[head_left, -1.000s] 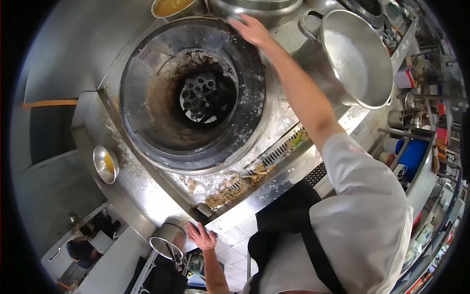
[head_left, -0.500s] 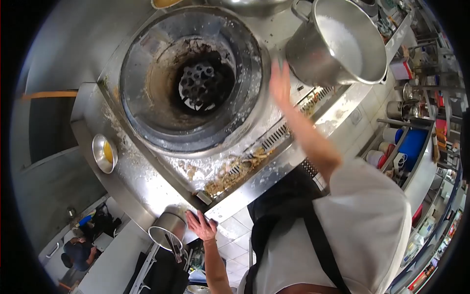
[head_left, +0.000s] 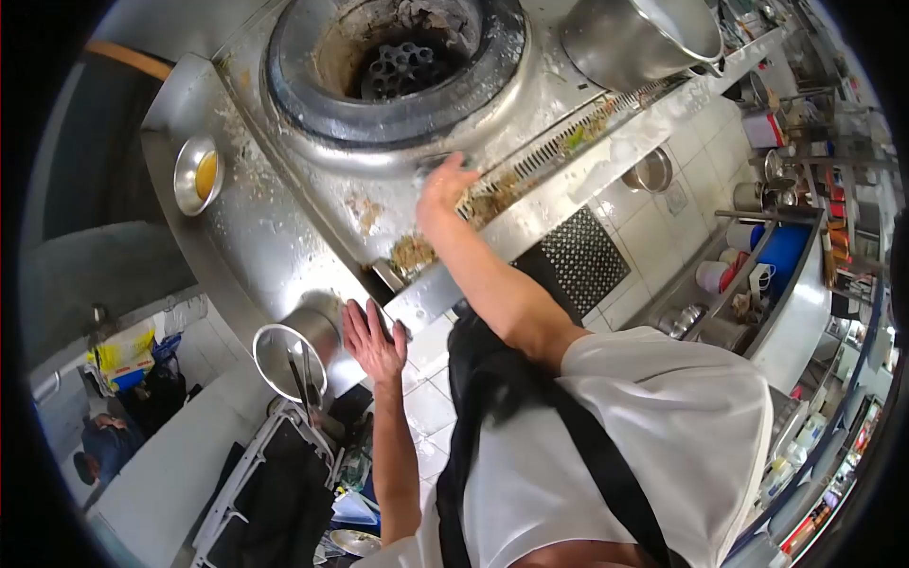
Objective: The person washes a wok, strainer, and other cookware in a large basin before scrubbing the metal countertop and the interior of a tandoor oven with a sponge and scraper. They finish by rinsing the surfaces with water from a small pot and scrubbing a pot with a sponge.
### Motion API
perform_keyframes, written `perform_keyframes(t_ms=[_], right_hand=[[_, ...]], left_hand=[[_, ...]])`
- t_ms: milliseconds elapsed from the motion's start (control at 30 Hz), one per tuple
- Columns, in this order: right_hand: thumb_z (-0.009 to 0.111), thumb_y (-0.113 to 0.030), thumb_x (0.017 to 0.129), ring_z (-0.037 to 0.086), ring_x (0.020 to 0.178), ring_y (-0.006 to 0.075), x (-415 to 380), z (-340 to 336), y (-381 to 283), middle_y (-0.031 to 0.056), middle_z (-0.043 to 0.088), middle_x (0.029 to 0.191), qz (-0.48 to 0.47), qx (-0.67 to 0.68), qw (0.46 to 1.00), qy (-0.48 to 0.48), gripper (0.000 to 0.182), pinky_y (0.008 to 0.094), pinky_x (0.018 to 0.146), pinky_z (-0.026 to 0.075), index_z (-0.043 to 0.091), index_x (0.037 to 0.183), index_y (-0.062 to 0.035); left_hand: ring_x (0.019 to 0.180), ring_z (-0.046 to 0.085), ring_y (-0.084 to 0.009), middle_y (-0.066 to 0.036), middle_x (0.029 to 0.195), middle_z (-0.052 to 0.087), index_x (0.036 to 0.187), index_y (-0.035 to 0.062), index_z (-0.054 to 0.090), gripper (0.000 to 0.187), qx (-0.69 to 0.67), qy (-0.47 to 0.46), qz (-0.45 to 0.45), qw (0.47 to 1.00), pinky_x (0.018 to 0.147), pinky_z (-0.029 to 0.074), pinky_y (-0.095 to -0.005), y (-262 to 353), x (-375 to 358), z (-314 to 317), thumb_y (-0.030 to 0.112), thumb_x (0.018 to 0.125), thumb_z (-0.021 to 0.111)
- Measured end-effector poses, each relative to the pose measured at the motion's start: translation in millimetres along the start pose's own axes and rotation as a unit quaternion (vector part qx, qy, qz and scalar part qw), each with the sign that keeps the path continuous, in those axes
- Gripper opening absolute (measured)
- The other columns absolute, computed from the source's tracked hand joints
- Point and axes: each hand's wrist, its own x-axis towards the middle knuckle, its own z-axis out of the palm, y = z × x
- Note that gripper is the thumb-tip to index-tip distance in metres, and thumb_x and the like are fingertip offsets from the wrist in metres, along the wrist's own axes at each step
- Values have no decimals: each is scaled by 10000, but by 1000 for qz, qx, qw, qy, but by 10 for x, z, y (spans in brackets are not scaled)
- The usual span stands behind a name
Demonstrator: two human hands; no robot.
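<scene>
My left hand [head_left: 375, 348] lies with its fingers spread on the counter's front edge, beside a steel pot [head_left: 295, 355] with utensils standing in it. My right hand [head_left: 443, 196] is low over the stove top, just in front of the round burner [head_left: 398, 114]. Its fingers are bent around a small greyish thing, too blurred and covered to name. Close by runs a slotted drain [head_left: 530, 161] with brown food scraps [head_left: 414, 253] along it.
A large steel stockpot [head_left: 625, 47] stands right of the burner. A small bowl [head_left: 197, 177] with yellow liquid sits on the left ledge. Below the counter are a perforated black mat [head_left: 579, 263] and a round steel container [head_left: 650, 170]. Another person [head_left: 109, 445] is at far left.
My right hand has moved from the burner's right side, by the stockpot, to its front, nearer my left hand. The view has shifted toward the counter's front; my left hand stays at the edge.
</scene>
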Motion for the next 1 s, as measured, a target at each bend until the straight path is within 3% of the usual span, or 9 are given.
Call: perform_keyframes(t_ms=[200,300,367,500,700,733,800,900,1000], right_hand=[[448,-393,1041,321,1431,375,182,-1041,-956,268,325,1539,-306,-97,941,-108,683,403,1187,238,259,1497,79],[498,-139,997,470,1304,362,414,-1135,-1056,229,480,1382,-614,-259,724,-179,369,426,1095,366,481,1324,33],[538,-107,942,475,1323,317,563,-893,-950,167,498,1402,-725,-480,345,-353,357,431,1111,365,530,1287,-17],[567,-139,872,535,1270,263,233,132,-302,86,589,1350,-833,-366,-46,-412,326,438,1114,386,604,1188,-65],[535,-165,865,707,756,307,-1040,2359,276,141,705,816,-766,-496,189,-364,169,444,594,565,659,933,-72],[596,-310,880,653,1027,376,-1188,2447,71,241,690,1068,-699,-596,153,-364,358,452,848,531,697,1097,-44],[619,-188,808,696,749,316,-915,1991,-79,132,711,933,-755,-493,46,-430,211,444,592,577,665,1000,-113],[648,-178,780,662,972,317,-157,1072,11,100,682,996,-705,-442,-227,-506,181,457,844,554,695,955,-170],[668,-247,771,680,847,345,-622,1608,-171,116,697,958,-654,-384,-231,-609,201,465,782,568,704,952,-166]], left_hand=[[1435,344,-376,-188,1553,374,1447,112,481,644,-14,54,4,998,1106,287,-524,-71,2,28,435,896,573],[1423,361,-371,-188,1534,395,1431,109,491,639,-41,67,-3,997,1106,295,-533,-93,-19,-10,424,883,579],[1417,369,-365,-180,1528,404,1413,106,509,632,-54,76,-12,996,1104,302,-534,-114,-9,-21,426,873,587],[1421,365,-354,-163,1528,406,1408,120,510,649,-81,70,-40,993,1094,320,-523,-190,-12,-55,410,841,633],[1424,365,-342,-152,1530,408,1415,146,513,684,-110,52,-86,989,1108,317,-515,-253,8,-5,419,804,656],[1430,358,-338,-150,1533,404,1433,131,490,709,-110,50,-94,988,1113,316,-511,-256,12,-21,416,804,653],[1435,349,-344,-154,1537,399,1442,105,472,726,-131,47,-123,983,1117,315,-512,-206,-29,-5,415,808,647],[1450,322,-363,-186,1552,365,1467,21,398,778,-143,82,-166,972,1137,297,-523,-138,341,-18,368,822,661],[1475,266,-375,-222,1578,294,1490,-32,308,809,-148,127,-245,950,1175,259,-530,-97,983,146,209,826,703]])
